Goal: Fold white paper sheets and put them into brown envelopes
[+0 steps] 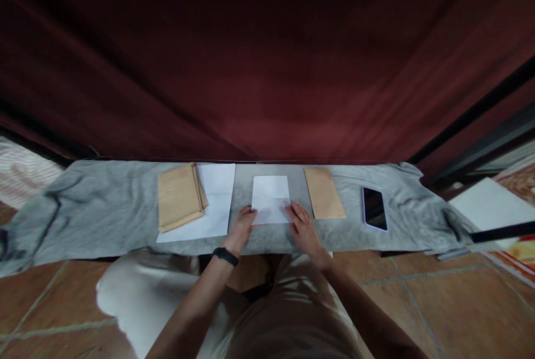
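A white sheet of paper [271,197] with a fold across it lies in front of me on the grey cloth. At its lower left edge my left hand [241,226] has its fingers closed, with the thumb by the edge of the paper. My right hand [305,231] rests at the lower right edge, fingers stretched out and slightly apart, the tips touching the paper. A thin reddish strip shows under the sheet's lower left corner. Right of the sheet lies a single brown envelope [325,193].
To the left, a stack of brown envelopes [179,196] sits on larger white paper [219,197]. A phone [374,208] with a dark screen lies at the right. Grey cloth [125,203] covers the narrow table, and a dark red curtain [267,69] hangs behind it.
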The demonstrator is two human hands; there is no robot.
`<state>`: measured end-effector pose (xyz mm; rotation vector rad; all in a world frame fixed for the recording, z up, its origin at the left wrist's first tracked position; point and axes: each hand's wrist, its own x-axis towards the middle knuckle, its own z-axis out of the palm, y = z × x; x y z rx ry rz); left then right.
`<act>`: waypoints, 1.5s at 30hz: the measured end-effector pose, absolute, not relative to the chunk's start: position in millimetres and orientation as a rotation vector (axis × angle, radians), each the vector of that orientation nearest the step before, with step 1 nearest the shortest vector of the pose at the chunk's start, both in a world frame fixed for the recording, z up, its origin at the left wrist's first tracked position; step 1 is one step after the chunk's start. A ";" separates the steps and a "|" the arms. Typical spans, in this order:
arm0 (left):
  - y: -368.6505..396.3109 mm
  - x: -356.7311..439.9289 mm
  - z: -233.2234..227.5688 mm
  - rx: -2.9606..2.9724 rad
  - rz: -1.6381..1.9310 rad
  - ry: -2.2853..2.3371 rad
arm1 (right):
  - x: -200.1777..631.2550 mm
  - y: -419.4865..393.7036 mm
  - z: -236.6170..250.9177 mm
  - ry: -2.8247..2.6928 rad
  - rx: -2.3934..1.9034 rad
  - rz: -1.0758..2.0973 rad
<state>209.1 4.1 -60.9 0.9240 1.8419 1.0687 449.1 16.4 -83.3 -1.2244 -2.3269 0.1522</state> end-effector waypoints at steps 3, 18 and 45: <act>5.9 217.2 -60.1 0.924 1.049 1.878 | 449.8 24.8 -82.6 -2.412 -1.112 0.216; -20.1 223.6 -39.5 2.236 0.473 1.639 | 456.3 26.4 -80.8 -2.416 -0.902 0.451; 23.5 194.2 -56.8 1.497 1.024 2.051 | 434.8 52.5 -73.0 -1.938 -1.493 0.555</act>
